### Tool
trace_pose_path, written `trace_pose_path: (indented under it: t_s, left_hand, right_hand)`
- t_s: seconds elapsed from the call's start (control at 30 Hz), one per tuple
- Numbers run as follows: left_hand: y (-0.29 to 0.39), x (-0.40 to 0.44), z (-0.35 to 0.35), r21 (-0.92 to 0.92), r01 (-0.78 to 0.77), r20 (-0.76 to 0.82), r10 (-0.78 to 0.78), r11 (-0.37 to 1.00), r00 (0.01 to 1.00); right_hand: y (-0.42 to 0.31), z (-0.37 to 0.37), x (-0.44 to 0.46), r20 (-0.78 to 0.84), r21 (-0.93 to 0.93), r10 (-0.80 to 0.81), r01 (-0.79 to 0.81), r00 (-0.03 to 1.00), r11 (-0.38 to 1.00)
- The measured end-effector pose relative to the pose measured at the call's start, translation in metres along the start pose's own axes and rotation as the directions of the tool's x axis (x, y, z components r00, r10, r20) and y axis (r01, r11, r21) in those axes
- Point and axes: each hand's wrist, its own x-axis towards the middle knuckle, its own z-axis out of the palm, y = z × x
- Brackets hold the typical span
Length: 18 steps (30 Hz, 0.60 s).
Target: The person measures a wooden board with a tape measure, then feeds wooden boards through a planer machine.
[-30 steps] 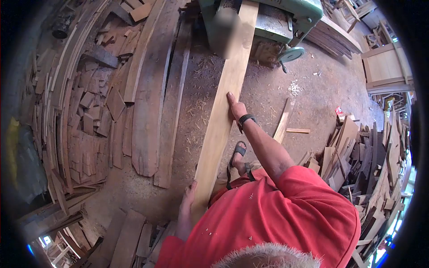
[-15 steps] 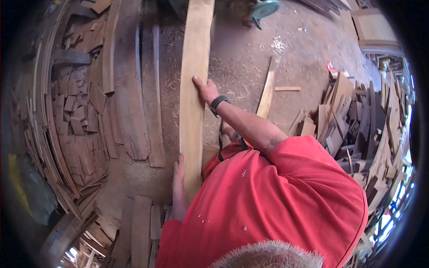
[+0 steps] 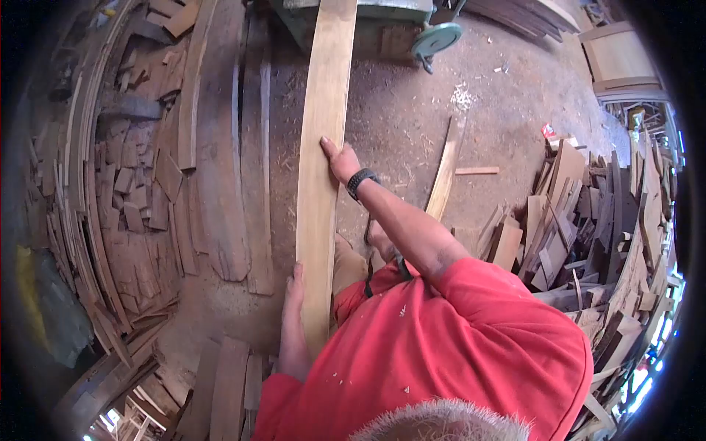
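A long, pale wooden board (image 3: pixel 326 95) runs from beside my red shirt up to the top edge of the view. My right hand (image 3: pixel 342 162), with a dark band at the wrist, grips its right edge, the thumb lying on the upper face. Closer to my body, my left hand (image 3: pixel 293 298) is closed on the board's left edge; its fingers are mostly hidden under the wood. The board's far part overlaps a green machine (image 3: pixel 390 40), and its near end is hidden by my body.
A round handwheel (image 3: pixel 437 38) juts from the machine. Long planks (image 3: pixel 223 147) lie on the floor to the left, beside heaped offcuts (image 3: pixel 132 191). At right stand more wood scraps (image 3: pixel 566 198). A narrow strip (image 3: pixel 443 165) and wood shavings (image 3: pixel 462 97) lie on the floor.
The view has tipped up, so more of the green machine shows at the top. The board's far end has swung slightly right. Both hands keep their hold on it.
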Motion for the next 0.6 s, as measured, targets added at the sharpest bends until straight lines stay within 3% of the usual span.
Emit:
trace_pose_path:
  t_s: [0.13,0.2,0.3,0.47,0.6]
  left_hand:
    - [-0.009,0.018,0.001,0.030,0.059,0.004,-0.059,0.998,0.998]
    - [-0.010,0.019,0.005,0.168,0.164,-0.127,-0.144,0.972,0.981]
    - [-0.014,0.033,0.003,0.107,0.064,-0.034,-0.061,0.992,0.998]
    - [-0.004,0.037,0.006,0.078,-0.023,-0.040,0.026,0.997,0.999]
    - [0.017,0.034,0.009,0.066,-0.125,-0.062,0.129,0.990,0.990]
  right_hand:
    - [-0.015,-0.005,0.005,-0.035,-0.090,0.040,-0.043,0.999,0.995]
    - [-0.022,-0.007,0.007,-0.030,-0.087,0.023,-0.025,0.999,0.996]
    - [-0.043,-0.013,0.002,-0.033,-0.086,0.044,-0.047,0.998,0.995]
    - [-0.013,-0.005,0.042,-0.006,-0.067,0.085,-0.086,0.996,0.994]
    - [-0.032,-0.014,0.041,-0.019,-0.151,0.038,-0.041,0.999,0.988]
